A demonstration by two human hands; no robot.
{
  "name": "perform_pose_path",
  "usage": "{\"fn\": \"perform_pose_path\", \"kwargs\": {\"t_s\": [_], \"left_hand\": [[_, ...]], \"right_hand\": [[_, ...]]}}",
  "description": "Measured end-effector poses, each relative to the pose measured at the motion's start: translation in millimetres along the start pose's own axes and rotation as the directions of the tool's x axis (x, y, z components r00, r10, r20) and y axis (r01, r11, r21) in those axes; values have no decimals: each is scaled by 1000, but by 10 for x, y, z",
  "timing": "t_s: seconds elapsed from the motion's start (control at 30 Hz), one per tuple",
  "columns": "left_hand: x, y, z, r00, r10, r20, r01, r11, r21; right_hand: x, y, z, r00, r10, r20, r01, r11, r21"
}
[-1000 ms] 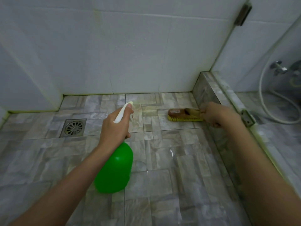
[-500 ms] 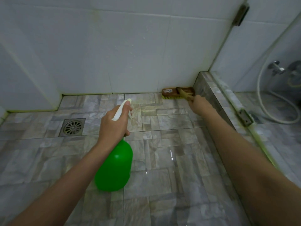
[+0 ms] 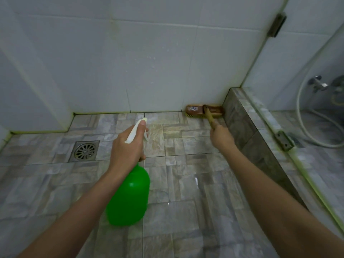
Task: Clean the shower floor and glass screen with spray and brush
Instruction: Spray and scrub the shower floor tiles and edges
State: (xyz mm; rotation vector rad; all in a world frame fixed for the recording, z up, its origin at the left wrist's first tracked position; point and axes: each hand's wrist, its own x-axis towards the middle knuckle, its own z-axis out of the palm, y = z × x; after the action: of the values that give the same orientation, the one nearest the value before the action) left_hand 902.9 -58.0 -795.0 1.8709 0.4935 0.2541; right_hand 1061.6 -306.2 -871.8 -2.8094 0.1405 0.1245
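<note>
Right hand is curled round the wooden handle of the scrub brush. The brush head sits on the shower floor in the far corner, well to the right of the floor drain, close against the white wall and the stone step. Left hand grips the neck of the green spray bottle, just right of the drain, with the nozzle pointing at the wall. I think this is the floor scrubbing step. Next, the brush needs a firm pull back over the wet tiles. The glass screen, far right of the drain, comes later, I think.
</note>
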Motion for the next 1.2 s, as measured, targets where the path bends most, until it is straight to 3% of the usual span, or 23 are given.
{"fn": "perform_pose_path", "kwargs": {"t_s": [0.17, 0.33, 0.6, 0.73, 0.9, 1.0, 1.2], "left_hand": [[-7, 11, 27, 1000, -3, 0, 3, 1000, 12], [-36, -17, -55, 1000, -3, -6, 3, 1000, -13], [-7, -110, -142, 1000, -14, -16, 15, 1000, 13], [19, -124, -177, 999, -18, -37, 18, 1000, 4], [27, -167, -269, 998, -6, -63, 6, 1000, 4], [41, -233, -344, 998, -12, -55, 14, 999, 43], [51, -334, -350, 996, -84, -17, 86, 983, 162]], "right_hand": [[-142, -173, 159, 980, -172, 103, 178, 983, -54], [-220, -548, 166, 999, 20, 34, -19, 999, -37], [-246, -839, 90, 976, -120, 180, 143, 983, -119], [-391, -1119, -46, 944, -121, 306, 216, 929, -300], [-269, -1151, -234, 947, -200, 251, 262, 934, -243], [-445, -1215, -462, 933, -172, 317, 275, 908, -316], [-491, -1226, -552, 900, -202, 388, 331, 893, -304]]}}
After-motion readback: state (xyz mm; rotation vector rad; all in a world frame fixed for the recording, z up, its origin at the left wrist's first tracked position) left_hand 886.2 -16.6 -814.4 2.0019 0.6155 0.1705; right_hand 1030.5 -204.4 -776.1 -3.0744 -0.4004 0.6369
